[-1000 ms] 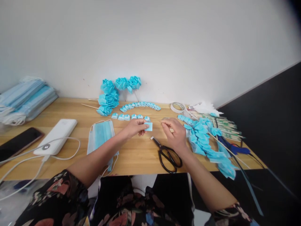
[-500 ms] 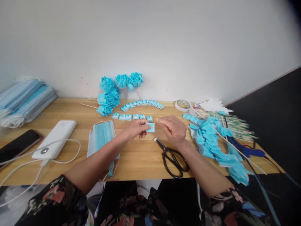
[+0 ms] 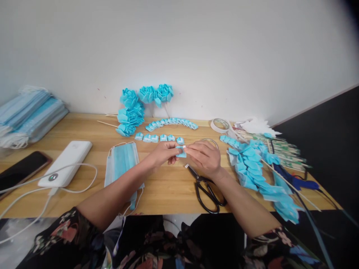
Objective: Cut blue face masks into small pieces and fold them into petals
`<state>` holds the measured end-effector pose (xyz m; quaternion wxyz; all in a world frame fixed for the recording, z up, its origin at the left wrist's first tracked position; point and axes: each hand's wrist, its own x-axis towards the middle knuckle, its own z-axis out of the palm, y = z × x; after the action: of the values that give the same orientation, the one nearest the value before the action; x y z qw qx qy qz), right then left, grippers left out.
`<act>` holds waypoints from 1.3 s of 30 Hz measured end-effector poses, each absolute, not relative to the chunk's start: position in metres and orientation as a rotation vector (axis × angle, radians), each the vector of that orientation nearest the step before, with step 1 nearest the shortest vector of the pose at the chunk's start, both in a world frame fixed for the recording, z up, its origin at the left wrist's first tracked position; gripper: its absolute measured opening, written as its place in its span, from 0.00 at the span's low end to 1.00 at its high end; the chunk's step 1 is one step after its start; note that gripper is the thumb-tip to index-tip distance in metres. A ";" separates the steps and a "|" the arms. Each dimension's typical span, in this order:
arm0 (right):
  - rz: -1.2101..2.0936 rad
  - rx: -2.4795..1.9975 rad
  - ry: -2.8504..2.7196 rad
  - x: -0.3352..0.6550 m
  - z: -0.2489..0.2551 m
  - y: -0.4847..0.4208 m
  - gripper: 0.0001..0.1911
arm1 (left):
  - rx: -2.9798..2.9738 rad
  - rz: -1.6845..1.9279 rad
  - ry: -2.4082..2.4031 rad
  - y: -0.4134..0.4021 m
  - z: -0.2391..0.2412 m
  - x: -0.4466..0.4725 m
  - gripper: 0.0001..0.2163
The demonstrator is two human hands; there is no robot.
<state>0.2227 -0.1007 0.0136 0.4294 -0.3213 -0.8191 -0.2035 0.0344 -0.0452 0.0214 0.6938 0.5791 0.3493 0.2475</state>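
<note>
Between thumb and fingers, my left hand (image 3: 165, 152) pinches a small blue square of mask fabric (image 3: 181, 153). My right hand (image 3: 204, 155) meets it from the right, its closed fingertips on a tiny white piece of tape (image 3: 184, 147) at the square's upper edge. Just below lie black-handled scissors (image 3: 206, 190), with a white bit on their tip. Beyond the hands, several small folded blue pieces (image 3: 163, 138) form a row, and behind them a curved row of more folded pieces (image 3: 171, 121). A roll of tape (image 3: 219, 126) lies behind my right hand.
Blue fabric flowers (image 3: 130, 114) on sticks stand against the wall. A face mask (image 3: 123, 160), a white power bank (image 3: 66, 164) with cable, a phone (image 3: 24, 168) and stacked masks (image 3: 30, 116) are leftward. Blue petal strips (image 3: 249, 164) and a blue glue gun (image 3: 297, 181) lie right.
My right hand has moved left and brought the tape piece from beside the blue square onto its edge. My left hand still holds the square; the view has shifted slightly.
</note>
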 end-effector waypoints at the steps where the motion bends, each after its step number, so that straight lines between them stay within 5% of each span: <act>1: -0.501 -0.805 -2.051 0.223 0.013 -0.101 0.16 | 1.286 0.557 0.774 -0.045 0.021 0.034 0.09; 18: -0.442 -0.850 -2.052 0.220 0.013 -0.101 0.16 | 1.303 0.589 0.680 -0.042 0.017 0.033 0.16; 39: -0.292 -0.978 -2.070 0.220 0.008 -0.098 0.16 | 1.125 0.558 0.585 -0.039 0.012 0.031 0.13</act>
<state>0.2195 -0.0983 0.0081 0.4050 -0.3873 -0.8201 -0.1155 0.0307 -0.0387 0.0121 0.7696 0.5185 0.2696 0.2574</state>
